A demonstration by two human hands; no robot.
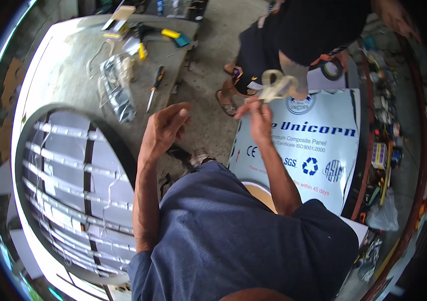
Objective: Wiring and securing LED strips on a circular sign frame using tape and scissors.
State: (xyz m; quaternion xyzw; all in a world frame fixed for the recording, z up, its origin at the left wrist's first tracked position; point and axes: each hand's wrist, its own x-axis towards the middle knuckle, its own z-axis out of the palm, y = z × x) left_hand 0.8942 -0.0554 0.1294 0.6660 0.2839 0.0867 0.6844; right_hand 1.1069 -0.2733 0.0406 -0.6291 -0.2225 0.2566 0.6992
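Observation:
My right hand (pixel 259 120) is raised over the edge of a light blue printed panel (pixel 298 170). Its fingers close on a pale yellow thing with two loops (pixel 276 86), shaped like scissors handles; blur hides its exact kind. My left hand (pixel 165 128) hovers beside the table edge, fingers half curled and apart, with nothing visible in it. A screwdriver (pixel 156 85) with a black and yellow handle lies on the table, ahead of the left hand. To the left is a round dark-rimmed frame (pixel 132 155) with rows of white LED strips.
On the pale table (pixel 68 65) lie a clear plastic bag (pixel 117 90), cord and yellow-handled tools (pixel 171 33). Another person in dark clothes (pixel 318 30) stands at the far right, near a roll of black tape (pixel 331 69). Cluttered tools and a small box (pixel 379 155) line the right side.

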